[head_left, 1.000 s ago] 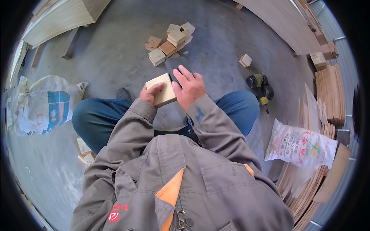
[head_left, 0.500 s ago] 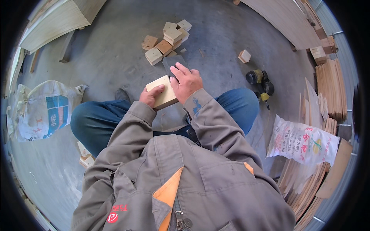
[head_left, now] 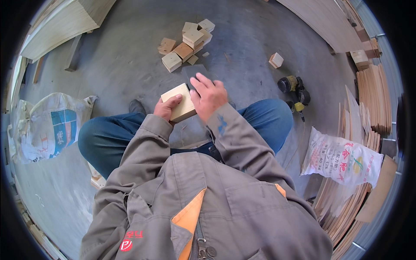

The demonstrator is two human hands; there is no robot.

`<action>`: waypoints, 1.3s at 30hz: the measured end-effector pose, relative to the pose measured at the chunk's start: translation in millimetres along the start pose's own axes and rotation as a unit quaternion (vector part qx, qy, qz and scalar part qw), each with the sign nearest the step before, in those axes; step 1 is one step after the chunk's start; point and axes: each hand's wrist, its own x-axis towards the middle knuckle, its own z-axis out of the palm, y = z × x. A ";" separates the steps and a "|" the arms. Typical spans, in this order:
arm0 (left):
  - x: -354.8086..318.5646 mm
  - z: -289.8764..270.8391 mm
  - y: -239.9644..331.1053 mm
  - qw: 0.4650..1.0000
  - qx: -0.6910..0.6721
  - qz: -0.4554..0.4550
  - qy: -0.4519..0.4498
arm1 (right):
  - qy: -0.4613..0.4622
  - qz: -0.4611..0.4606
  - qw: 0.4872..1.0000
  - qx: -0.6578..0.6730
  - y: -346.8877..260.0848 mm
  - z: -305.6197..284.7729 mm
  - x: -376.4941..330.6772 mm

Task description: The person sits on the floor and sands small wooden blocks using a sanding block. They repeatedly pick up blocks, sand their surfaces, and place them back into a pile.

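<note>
My left hand (head_left: 165, 107) is closed around a pale wooden block (head_left: 178, 102), its thumb lying across the top face. Along the block's right side, my right hand (head_left: 208, 95) presses a flat, dark grey piece of sandpaper (head_left: 194, 71). The sandpaper's far end sticks out past the block. My right fingers are bent over it and slightly blurred, and they hide its near part. Both hands are in front of me, between my bent knees.
Several wooden blocks (head_left: 183, 51) lie piled on the concrete floor ahead. A single block (head_left: 276, 60) and a black-and-yellow power tool (head_left: 296, 92) are to the right. White woven sacks flank me, the right sack (head_left: 342, 158) resting on stacked boards (head_left: 344, 216). Large panels (head_left: 60, 26) stand far left.
The block and my left hand have shifted slightly left. My right hand, still on the sandpaper, has moved a little, its fingers lifted somewhat more.
</note>
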 end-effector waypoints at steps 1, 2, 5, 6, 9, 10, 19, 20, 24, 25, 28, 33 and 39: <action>-1.1 0.6 0.1 1.000 0.004 0.001 -0.003 | -0.005 0.008 1.000 0.005 3.0 5.4 7.5; 2.6 -2.2 -1.0 1.000 0.004 0.009 -0.005 | -0.009 0.012 1.000 0.000 4.8 8.0 11.3; 12.1 -17.7 -3.7 0.999 0.017 0.038 -0.014 | -0.001 -0.014 1.000 0.005 1.5 1.3 1.1; 16.1 -22.4 -4.3 0.999 0.010 0.042 -0.005 | -0.004 -0.022 1.000 0.013 0.4 -4.8 -7.3; 25.8 -31.3 -0.3 0.999 -0.028 0.041 0.010 | -0.012 -0.039 0.999 0.036 -8.5 -19.0 -39.2; 25.7 -33.0 2.6 0.999 -0.032 0.041 0.013 | -0.017 -0.042 0.998 0.045 -10.5 -21.2 -48.5; 1.5 -1.0 -4.7 0.999 0.021 0.008 -0.040 | -0.005 0.029 0.999 0.018 13.8 10.7 13.2; -2.2 2.3 -4.4 0.998 0.037 0.006 -0.058 | 0.012 0.026 0.999 0.025 22.5 11.7 22.9; -10.0 3.5 6.3 0.997 0.011 -0.017 -0.070 | 0.040 0.086 0.989 0.110 42.9 3.9 35.4; -10.5 3.7 9.7 0.998 -0.004 -0.032 -0.054 | 0.039 0.123 0.981 0.142 45.2 0.4 34.2; -3.1 -2.8 10.2 0.997 -0.045 -0.062 -0.027 | 0.010 0.198 0.952 0.231 41.6 -0.7 19.9; 2.1 -6.3 3.3 0.995 -0.059 -0.063 -0.052 | -0.048 0.265 0.900 0.344 24.4 12.9 10.8; 0.9 -12.4 18.1 0.993 -0.116 -0.037 0.008 | -0.086 0.188 0.926 0.315 7.1 2.9 -20.8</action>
